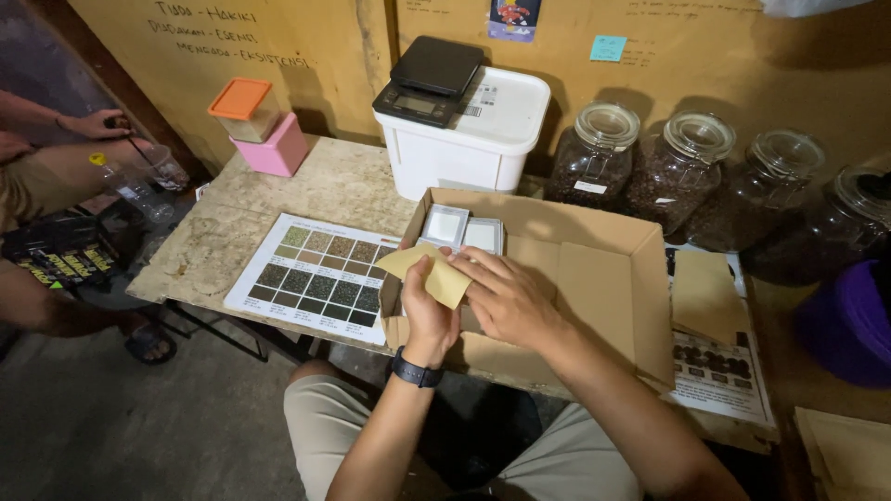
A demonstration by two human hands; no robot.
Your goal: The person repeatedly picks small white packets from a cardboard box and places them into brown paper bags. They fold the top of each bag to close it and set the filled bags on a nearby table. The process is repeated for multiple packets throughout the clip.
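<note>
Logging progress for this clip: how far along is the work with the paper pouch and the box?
Done: cardboard box stands open, two white tins inside. In hand: left hand and right hand hold a tan paper pouch over the box. Left: another pouch lies beside it.

My view: bare forearms, no sleeves; a black watch (416,372) with a dark strap circles the left wrist; khaki shorts (325,422) cover both thighs; hands ungloved, no rings seen.

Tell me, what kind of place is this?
Probably a small coffee workshop or storeroom. Big glass jars full of dark beans line the wall, a black scale sits on a white tub, and a chart of bean samples lies on the table.
</note>
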